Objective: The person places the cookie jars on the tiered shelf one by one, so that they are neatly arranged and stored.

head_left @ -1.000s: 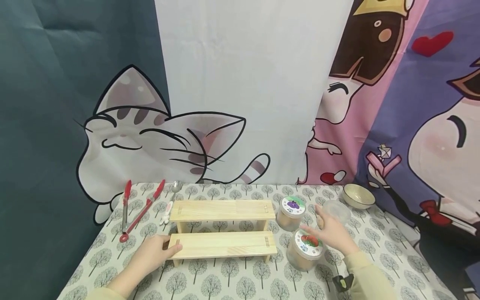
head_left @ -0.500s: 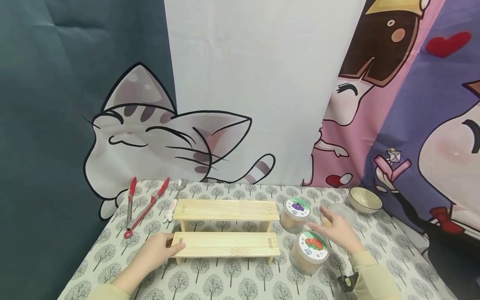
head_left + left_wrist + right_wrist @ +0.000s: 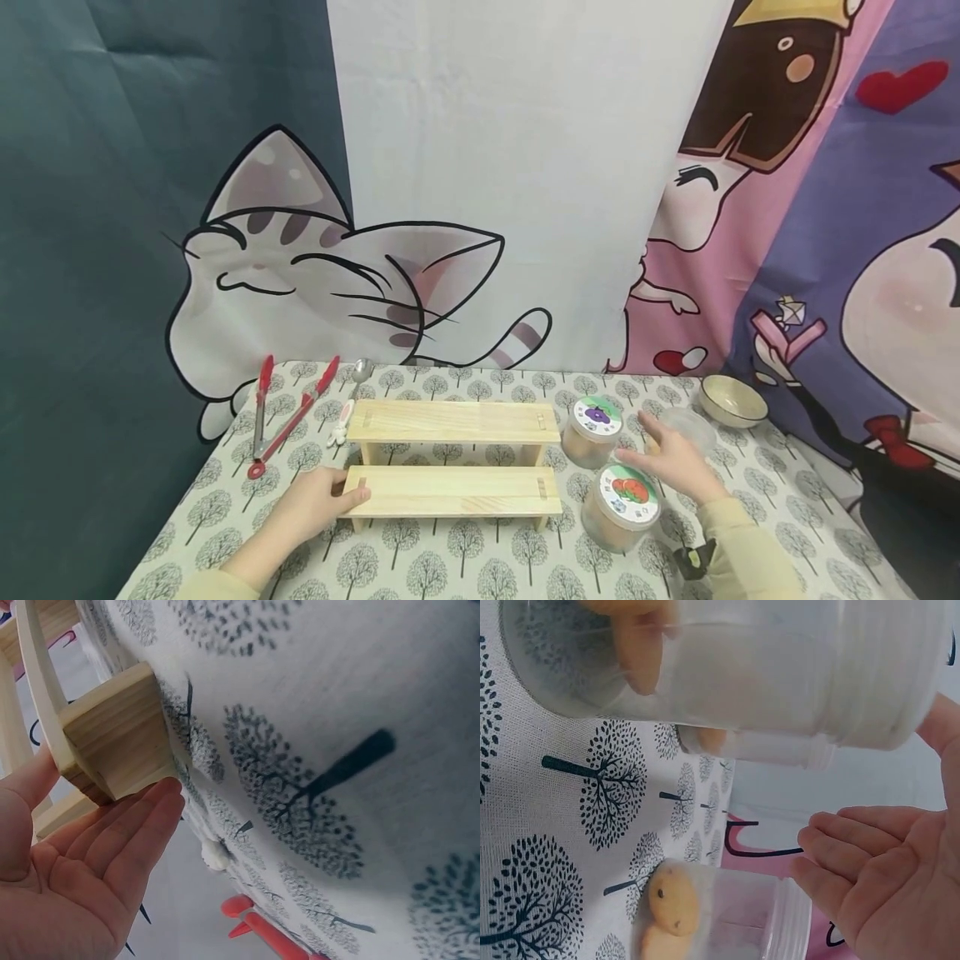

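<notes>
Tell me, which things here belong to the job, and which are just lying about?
Likely in the job:
wooden stand, gripped at one end by the left hand
red-labelled jar, near the right hand
purple-labelled jar and clear jar, also close to that hand

Apparently just lying about, with neither hand at them:
red tongs
spoon
pale bowl

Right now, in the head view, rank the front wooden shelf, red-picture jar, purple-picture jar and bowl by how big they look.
1. Front wooden shelf
2. Red-picture jar, though being nearer the camera may flatter it
3. Purple-picture jar and bowl: too close to rank
</notes>
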Motion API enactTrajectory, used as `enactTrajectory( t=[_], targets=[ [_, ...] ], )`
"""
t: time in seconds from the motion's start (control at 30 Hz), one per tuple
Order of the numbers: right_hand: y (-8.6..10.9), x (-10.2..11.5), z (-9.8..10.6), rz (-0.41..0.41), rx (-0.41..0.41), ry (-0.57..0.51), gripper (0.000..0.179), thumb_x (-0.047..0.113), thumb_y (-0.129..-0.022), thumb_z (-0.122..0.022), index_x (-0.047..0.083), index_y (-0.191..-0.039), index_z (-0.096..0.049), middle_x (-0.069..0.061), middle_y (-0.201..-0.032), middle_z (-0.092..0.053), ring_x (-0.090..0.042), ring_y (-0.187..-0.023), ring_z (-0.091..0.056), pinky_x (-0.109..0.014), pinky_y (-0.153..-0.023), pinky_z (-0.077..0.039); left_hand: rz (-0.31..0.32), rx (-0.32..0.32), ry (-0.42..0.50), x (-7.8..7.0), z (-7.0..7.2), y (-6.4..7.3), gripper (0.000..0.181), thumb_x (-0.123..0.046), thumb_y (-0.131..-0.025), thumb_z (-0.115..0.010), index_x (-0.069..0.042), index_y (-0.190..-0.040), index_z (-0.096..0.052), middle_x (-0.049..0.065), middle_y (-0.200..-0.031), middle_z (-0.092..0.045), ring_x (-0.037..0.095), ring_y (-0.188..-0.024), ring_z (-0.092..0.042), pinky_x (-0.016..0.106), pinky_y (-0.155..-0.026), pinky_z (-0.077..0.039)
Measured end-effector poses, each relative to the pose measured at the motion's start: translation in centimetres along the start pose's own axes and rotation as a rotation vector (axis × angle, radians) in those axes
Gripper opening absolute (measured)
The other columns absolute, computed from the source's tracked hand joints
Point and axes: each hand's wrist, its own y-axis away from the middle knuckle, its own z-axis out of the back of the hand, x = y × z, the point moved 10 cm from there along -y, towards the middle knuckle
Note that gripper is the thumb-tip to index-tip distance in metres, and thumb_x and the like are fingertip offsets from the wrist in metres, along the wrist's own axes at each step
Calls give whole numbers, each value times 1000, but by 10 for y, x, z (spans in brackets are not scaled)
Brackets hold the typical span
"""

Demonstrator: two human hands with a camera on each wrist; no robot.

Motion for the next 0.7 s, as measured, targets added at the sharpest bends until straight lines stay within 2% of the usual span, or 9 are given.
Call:
enactTrajectory(
  t=[0.2, 0.4, 0.7],
  targets=[
    [-6, 0, -4, 19, 2, -5, 98, 54, -81, -68, -5, -146, -25, -28, -146, -34, -49, -130, -36, -63, -102, -33, 2, 25, 9, 0, -3, -3, 48, -38, -77, -75, 2, -102, -70, 12, -90, -71, 29, -84, -67, 49, -77, -53],
    [-11, 2, -5, 44, -9, -2, 98, 51, -81, -70, -7, -145, -26, -29, -145, -34, -50, -129, -36, -61, -103, -33, -14, 35, -32, -3, -5, -3, 47, -39, -77, -74, 1, -102, -70, 16, -93, -71, 34, -89, -67, 54, -80, -51],
    [-22, 3, -9, 55, -16, 35, 99, 56, -80, -68, -4, -146, -27, -27, -145, -36, -49, -128, -38, -61, -102, -34, -14, 24, -50, -3, -4, -2, 38, -36, -79, -74, -3, -99, -72, 9, -89, -70, 27, -83, -66, 49, -78, -52]
  ],
)
